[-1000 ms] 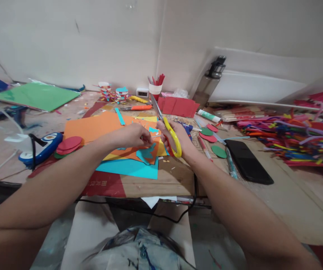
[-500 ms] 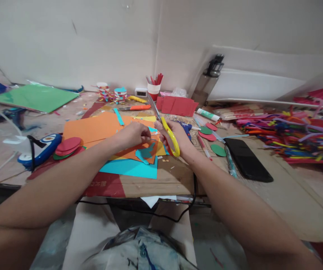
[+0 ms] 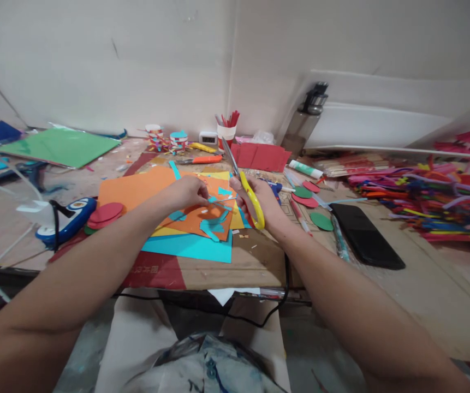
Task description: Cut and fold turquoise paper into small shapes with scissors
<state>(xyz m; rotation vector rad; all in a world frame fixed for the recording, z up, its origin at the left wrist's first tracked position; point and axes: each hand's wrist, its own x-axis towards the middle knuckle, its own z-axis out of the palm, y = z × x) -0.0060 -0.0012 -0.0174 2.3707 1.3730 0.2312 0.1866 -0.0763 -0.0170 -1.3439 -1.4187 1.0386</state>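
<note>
My right hand (image 3: 261,197) is wrapped round yellow-handled scissors (image 3: 254,204), whose metal blades point up and away from me. My left hand (image 3: 191,194) is closed in a pinch above the orange paper (image 3: 128,185). A thin pale strip (image 3: 221,200) runs from its fingertips towards the right hand; its exact kind is too small to tell. Beneath the hands, turquoise paper scraps (image 3: 214,225) lie on the orange sheets. A turquoise sheet (image 3: 194,248) and some yellow paper stick out from under them.
Red and green paper circles (image 3: 320,221) and a black phone (image 3: 366,234) lie to the right, before a heap of pipe cleaners (image 3: 431,191). Behind stand a paper cup (image 3: 226,134) of red sticks and a bottle (image 3: 304,123). A blue device (image 3: 66,221) lies left, beside a white cable.
My left hand has drawn slightly away from the right one, showing more of the thin pale strip between them. The scissors stay in my right hand. The view has shifted slightly.
</note>
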